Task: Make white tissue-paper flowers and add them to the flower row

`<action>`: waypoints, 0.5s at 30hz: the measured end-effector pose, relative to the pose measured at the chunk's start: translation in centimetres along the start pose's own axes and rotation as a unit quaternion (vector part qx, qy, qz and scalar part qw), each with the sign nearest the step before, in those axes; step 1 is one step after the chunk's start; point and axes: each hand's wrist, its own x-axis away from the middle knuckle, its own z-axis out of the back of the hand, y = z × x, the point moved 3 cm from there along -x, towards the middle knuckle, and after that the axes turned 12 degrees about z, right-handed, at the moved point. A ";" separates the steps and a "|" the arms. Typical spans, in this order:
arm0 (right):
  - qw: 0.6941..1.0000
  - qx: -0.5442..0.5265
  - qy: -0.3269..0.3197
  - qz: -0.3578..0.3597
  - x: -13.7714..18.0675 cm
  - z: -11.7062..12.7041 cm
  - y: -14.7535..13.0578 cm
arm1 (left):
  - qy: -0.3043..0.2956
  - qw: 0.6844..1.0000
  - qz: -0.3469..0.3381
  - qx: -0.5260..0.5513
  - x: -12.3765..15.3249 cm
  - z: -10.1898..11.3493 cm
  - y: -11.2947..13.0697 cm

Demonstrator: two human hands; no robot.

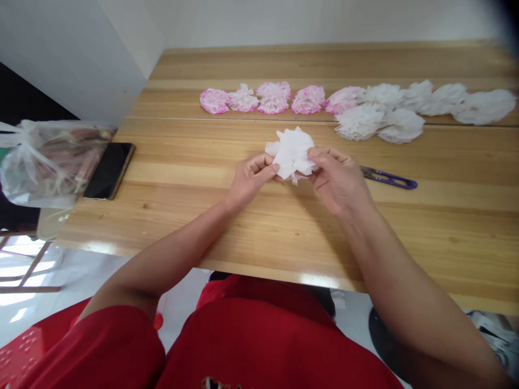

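A white tissue-paper flower is held just above the wooden table, near its middle. My left hand pinches the flower's left side with thumb and fingers closed. From the right, my right hand grips the same flower, thumb on top of the paper. Both forearms reach in from the near edge of the table.
Several pink-and-white paper flowers and several white ones lie in a row along the back. Purple-handled scissors lie just right of my right hand. A dark phone and a clear plastic bag sit at the left edge.
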 end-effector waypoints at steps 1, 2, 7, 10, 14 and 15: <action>1.000 -0.019 -0.001 -0.013 -0.1 0.0 0.1 | -0.002 1.000 0.000 0.010 0.0 0.0 0.0; 1.000 -0.022 0.001 -0.018 -0.1 0.1 0.2 | -0.004 1.000 0.000 0.016 -0.1 -0.1 0.0; 0.988 0.139 -0.003 0.068 0.5 -0.4 -0.6 | 0.014 1.000 0.010 -0.002 -0.2 -0.4 0.0; 0.966 0.220 -0.052 0.126 1.1 -1.1 -0.9 | 0.049 0.999 0.000 -0.017 -0.4 0.0 -0.3; 0.979 0.169 -0.036 0.108 0.9 -0.9 -0.2 | 0.051 0.998 0.027 0.022 -0.7 0.5 -0.8; 0.985 0.144 -0.023 0.091 0.7 -0.7 0.1 | 0.047 0.998 0.039 0.033 -0.7 0.5 -0.9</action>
